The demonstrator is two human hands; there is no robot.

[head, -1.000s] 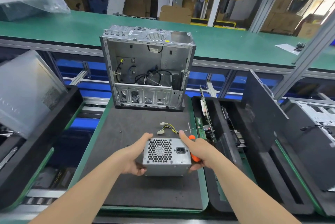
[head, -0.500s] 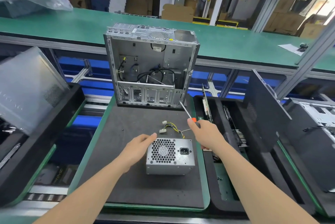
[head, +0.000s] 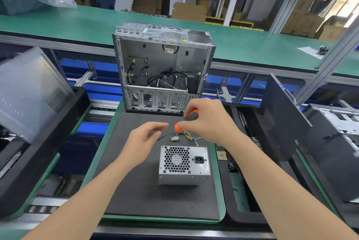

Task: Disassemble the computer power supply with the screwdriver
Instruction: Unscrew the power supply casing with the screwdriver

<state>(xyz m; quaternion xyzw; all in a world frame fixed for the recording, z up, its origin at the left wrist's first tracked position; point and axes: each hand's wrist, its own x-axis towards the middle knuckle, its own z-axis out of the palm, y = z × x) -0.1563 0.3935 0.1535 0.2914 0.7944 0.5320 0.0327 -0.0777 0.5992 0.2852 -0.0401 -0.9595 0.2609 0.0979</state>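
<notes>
A grey metal power supply point(head: 183, 165) stands on the dark foam mat point(head: 136, 197), its fan grille and socket facing me, its yellow and black cables point(head: 186, 136) trailing behind it. My right hand point(head: 207, 121) holds the orange and black screwdriver point(head: 184, 120) by its handle, above the cables and behind the unit. The tool's shaft is hidden. My left hand point(head: 143, 140) hovers left of the unit with loosely bent fingers, holding nothing and touching nothing.
An open, gutted computer case point(head: 163, 69) stands upright at the mat's far end. Black foam trays with panels and parts flank the mat: one on the left point(head: 38, 142), another on the right point(head: 281, 142). A green conveyor belt point(head: 77, 24) runs behind.
Both hands have left the power supply. My right hand lifted the screwdriver and swung it round over the cables; my left hand rose off the unit's left side.
</notes>
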